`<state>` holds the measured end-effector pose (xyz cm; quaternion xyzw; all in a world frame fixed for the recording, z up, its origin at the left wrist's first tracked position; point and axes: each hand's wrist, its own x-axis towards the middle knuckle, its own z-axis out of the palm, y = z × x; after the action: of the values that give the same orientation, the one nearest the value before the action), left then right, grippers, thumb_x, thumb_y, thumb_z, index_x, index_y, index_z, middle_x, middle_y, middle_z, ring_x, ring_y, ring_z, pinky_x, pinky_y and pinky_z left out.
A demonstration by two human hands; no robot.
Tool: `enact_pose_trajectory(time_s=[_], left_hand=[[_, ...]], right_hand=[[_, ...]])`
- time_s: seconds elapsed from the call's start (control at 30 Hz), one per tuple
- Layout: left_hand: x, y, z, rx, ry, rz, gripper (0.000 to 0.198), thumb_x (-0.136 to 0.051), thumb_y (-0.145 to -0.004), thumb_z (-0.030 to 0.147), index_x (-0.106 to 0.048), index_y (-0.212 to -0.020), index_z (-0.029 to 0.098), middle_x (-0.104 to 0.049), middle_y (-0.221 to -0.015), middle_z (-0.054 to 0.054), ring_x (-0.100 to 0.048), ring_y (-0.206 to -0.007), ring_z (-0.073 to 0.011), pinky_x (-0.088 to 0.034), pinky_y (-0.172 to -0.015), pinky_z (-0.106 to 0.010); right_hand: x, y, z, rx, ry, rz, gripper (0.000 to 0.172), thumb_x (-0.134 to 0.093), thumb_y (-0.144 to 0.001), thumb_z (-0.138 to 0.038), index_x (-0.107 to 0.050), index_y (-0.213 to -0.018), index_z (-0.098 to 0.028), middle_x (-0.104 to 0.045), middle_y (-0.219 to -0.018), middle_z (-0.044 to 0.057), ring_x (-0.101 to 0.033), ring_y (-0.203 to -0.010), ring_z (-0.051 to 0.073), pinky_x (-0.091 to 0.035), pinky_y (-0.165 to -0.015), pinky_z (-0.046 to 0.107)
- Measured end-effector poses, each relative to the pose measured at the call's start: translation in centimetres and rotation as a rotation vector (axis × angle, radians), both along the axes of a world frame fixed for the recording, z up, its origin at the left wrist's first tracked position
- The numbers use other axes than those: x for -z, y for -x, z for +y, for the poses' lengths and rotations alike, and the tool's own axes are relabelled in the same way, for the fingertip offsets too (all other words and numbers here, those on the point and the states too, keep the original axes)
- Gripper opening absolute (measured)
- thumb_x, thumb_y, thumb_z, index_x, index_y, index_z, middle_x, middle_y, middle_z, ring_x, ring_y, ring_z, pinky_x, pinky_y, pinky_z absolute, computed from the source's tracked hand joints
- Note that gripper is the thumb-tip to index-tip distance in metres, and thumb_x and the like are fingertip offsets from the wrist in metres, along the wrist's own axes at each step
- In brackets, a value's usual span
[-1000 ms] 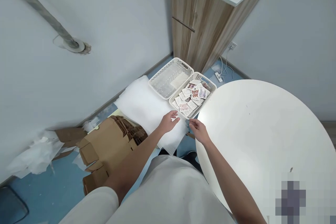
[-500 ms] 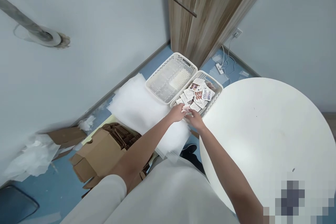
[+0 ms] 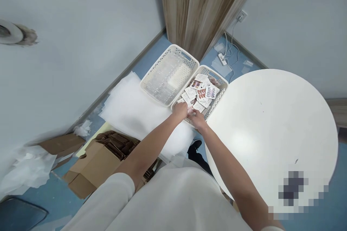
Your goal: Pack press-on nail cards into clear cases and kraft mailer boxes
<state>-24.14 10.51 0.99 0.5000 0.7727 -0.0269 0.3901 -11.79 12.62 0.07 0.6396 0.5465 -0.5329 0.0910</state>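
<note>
Two white plastic baskets stand side by side on the floor. The right basket [image 3: 222,83] holds several small printed packets [image 3: 204,92]. The left basket [image 3: 154,74] holds clear flat pieces. Both my hands reach into the near end of the right basket. My left hand [image 3: 180,110] has its fingers curled down onto the packets. My right hand [image 3: 197,120] is next to it, fingers bent around a packet at the basket's near edge. What exactly each hand grips is hidden by the fingers.
A round white table [image 3: 273,130] stands at right, touching the right basket. White foam sheets [image 3: 127,110] lie on the blue floor left of the baskets. A cardboard box [image 3: 94,166] with brown contents sits lower left. A wooden cabinet [image 3: 195,7] and power strip [image 3: 222,57] are behind.
Both hands have moved forward from above the foam sheets into the right basket and closed down on the packets. The view has shifted downward.
</note>
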Motion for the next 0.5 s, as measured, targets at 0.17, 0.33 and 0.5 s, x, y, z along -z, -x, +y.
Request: enact_pose_trajectory(time_s=[0.17, 0.33, 0.5], left_hand=[[-0.01, 0.13, 0.35, 0.008, -0.005, -0.016, 0.037, -0.063, -0.068, 0.013, -0.053, -0.104, 0.011, -0.061, -0.104, -0.016, -0.056, -0.103, -0.0264, -0.043, -0.083, -0.031], [0.19, 0.32, 0.32, 0.01, -0.029, -0.026, 0.04, -0.061, -0.065, 0.009, -0.053, -0.105, 0.01, -0.062, -0.102, -0.015, -0.058, -0.099, -0.0259, -0.045, -0.079, -0.03], [0.32, 0.49, 0.32, -0.024, -0.06, -0.01, 0.038, -0.059, -0.067, 0.01, -0.053, -0.105, 0.011, -0.062, -0.104, -0.015, -0.057, -0.101, -0.0254, -0.044, -0.081, -0.03]], right_hand=[[-0.23, 0.28, -0.12, -0.04, -0.039, -0.012, 0.067, -0.057, -0.066, -0.042, -0.042, -0.125, -0.014, -0.035, -0.132, 0.015, -0.035, -0.123, 0.026, -0.029, -0.099, 0.035], [-0.32, 0.45, -0.31, -0.031, -0.057, -0.02, 0.064, -0.058, -0.065, -0.041, -0.043, -0.122, -0.017, -0.037, -0.13, 0.013, -0.038, -0.119, 0.024, -0.033, -0.095, 0.033], [0.24, 0.63, -0.26, 0.068, -0.062, 0.016, 0.055, -0.062, -0.062, -0.037, -0.049, -0.112, -0.018, -0.048, -0.117, 0.011, -0.048, -0.106, 0.022, -0.041, -0.083, 0.032]])
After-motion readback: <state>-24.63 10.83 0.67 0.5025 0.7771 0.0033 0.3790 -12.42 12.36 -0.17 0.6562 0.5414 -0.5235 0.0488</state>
